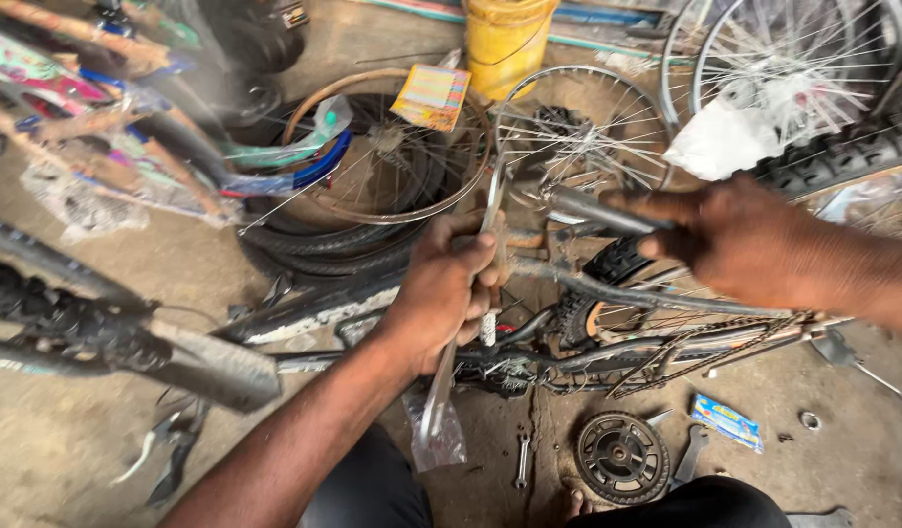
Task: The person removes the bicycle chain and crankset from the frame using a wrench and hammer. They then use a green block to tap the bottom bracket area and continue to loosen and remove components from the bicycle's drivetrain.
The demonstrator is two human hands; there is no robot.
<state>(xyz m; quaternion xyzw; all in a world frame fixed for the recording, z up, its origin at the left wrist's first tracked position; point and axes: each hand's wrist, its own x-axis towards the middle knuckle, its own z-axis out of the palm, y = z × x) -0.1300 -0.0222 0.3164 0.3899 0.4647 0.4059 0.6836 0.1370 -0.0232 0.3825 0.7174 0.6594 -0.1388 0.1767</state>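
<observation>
both hands clamp the bike frame (607, 293): left hand (449, 284) on a strut, right hand (739, 240) on a tube.

Striped packet (432, 96); blue packet (726, 421)

Both forearms are bare, with no sleeves, watch or rings showing. The left hand (441, 288) and the right hand (739, 240) wear no gloves. Dark trousers (358, 489) cover the legs, and bare toes (575, 504) peek out between the knees.
</observation>
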